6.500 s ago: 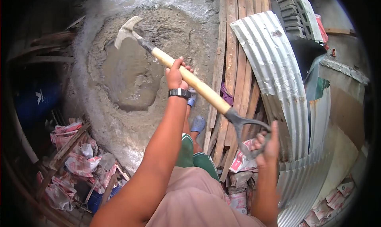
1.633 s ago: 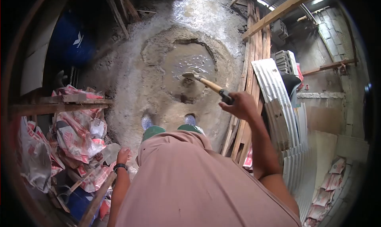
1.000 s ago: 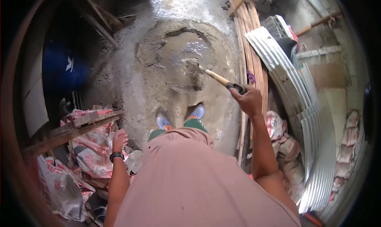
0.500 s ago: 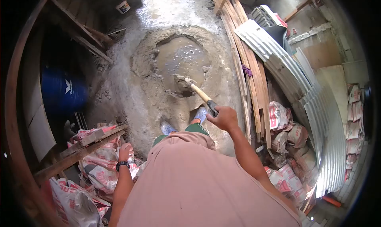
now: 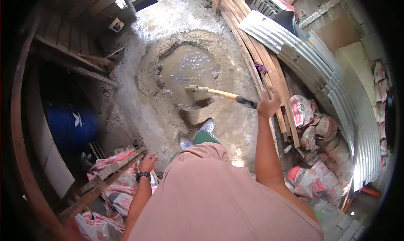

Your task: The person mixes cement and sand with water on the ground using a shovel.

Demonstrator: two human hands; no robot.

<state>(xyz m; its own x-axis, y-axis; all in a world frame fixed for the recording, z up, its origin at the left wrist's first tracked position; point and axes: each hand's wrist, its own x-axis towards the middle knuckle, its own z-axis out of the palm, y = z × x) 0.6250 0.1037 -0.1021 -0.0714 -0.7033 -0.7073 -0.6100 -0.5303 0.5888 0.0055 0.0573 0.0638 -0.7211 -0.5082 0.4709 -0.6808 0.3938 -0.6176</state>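
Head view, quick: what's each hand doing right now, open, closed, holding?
Left hand: open, loosely curled, nothing visible in it.
Right hand: at the handle end of the shovel; whether its grip is closed cannot be told.

A rough grey concrete floor (image 5: pixel 126 97) is running through the dim room, and light is glaring off its far end. Long wooden planks (image 5: pixel 251 47) are lying along the right side, where corrugated metal sheets (image 5: pixel 269 28) are stretching beside them and a grey wall (image 5: pixel 351 17) is standing beyond. A blue drum (image 5: pixel 69 125) is sitting in shadow at the left, and printed sacks (image 5: pixel 302 108) are cluttering both sides.
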